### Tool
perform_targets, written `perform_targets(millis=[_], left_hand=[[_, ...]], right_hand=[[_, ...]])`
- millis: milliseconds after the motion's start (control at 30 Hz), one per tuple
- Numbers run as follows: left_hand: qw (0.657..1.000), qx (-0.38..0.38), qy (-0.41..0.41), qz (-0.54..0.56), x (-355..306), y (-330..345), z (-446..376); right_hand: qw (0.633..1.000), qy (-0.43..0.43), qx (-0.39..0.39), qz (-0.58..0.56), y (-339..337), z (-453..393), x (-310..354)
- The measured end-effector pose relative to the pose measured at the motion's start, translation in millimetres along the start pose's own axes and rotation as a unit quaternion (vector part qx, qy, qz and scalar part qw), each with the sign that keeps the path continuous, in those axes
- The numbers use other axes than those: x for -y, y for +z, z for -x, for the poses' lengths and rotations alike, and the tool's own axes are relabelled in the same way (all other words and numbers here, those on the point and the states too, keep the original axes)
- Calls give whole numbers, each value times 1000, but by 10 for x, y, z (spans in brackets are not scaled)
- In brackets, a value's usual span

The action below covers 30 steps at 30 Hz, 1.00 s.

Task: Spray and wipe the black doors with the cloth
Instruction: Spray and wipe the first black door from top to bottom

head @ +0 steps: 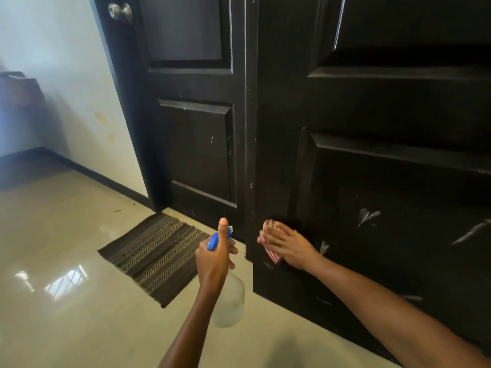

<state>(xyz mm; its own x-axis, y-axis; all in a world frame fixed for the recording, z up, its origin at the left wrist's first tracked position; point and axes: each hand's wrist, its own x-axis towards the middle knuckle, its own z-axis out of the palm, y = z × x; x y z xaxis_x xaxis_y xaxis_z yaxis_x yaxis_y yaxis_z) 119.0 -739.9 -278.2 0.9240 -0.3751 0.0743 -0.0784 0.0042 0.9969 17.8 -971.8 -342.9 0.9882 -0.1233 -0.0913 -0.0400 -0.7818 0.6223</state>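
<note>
Two black panelled doors fill the view: the left door (196,144) with a metal knob (120,11) and the nearer right door (385,181), which carries pale streaks low down. My left hand (216,257) grips a clear spray bottle (231,304) by its blue trigger head, thumb raised, held just off the doors near the floor. My right hand (288,247) presses a red-and-white striped cloth (271,252) flat against the lower left edge of the right door; most of the cloth is hidden under the fingers.
A dark woven doormat (156,257) lies on the glossy beige tile floor (66,274) in front of the left door. A pale wall (74,83) with a dark skirting runs left, with a dark piece of furniture (18,91) at the far left.
</note>
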Motion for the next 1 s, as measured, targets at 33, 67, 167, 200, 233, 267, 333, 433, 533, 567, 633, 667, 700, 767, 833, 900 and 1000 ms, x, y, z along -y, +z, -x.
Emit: perform_targets(millis=[33, 67, 167, 200, 233, 267, 333, 433, 533, 567, 633, 667, 700, 767, 833, 900, 1000], left_hand=[[1000, 1, -3, 0, 9, -14, 17], [1000, 2, -4, 0, 22, -20, 26], [1000, -3, -6, -4, 68, -5, 59], [1000, -1, -8, -1, 83, 8, 53], [1000, 1, -12, -1, 92, 19, 48], [1000, 5, -16, 0, 113, 39, 45], [999, 18, -25, 10, 207, 87, 38], [999, 27, -42, 18, 508, 158, 52], [998, 30, -51, 9, 908, 193, 108], [998, 25, -54, 9, 1013, 173, 138], [999, 12, -52, 12, 1257, 110, 164], [999, 6, -49, 11, 1384, 81, 173], [999, 2, -47, 14, 1493, 54, 186], [999, -1, -45, 17, 1655, 13, 213], [999, -9, -51, 13, 1775, -7, 232], [998, -15, -55, 19, 1854, -20, 235], [998, 1, -55, 19, 1918, 10, 273]], right_hand=[[997, 41, -64, -18, -124, -9, -108], [988, 85, -125, -27, -272, -29, -243], [946, 189, -256, -64, -830, -58, -724], [931, 217, -284, -72, -1002, -67, -853], [917, 242, -308, -76, -1118, -89, -948], [905, 260, -326, -78, -1180, -119, -996], [895, 266, -348, -86, -1099, -177, -921], [905, 237, -338, -97, -628, -245, -554], [935, 196, -280, -97, 34, -280, -15], [948, 174, -247, -102, 240, -265, 172], [977, 106, -173, -60, 718, -274, 595], [992, 48, -114, -37, 966, -282, 778], [999, -16, -38, -18, 1178, -272, 938], [989, -112, 84, 47, 1516, -252, 1179], [976, -143, 140, 84, 1714, -275, 1309], [982, -130, 114, 77, 1689, -308, 1287], [995, 1, -98, 13, 1406, -415, 1050]])
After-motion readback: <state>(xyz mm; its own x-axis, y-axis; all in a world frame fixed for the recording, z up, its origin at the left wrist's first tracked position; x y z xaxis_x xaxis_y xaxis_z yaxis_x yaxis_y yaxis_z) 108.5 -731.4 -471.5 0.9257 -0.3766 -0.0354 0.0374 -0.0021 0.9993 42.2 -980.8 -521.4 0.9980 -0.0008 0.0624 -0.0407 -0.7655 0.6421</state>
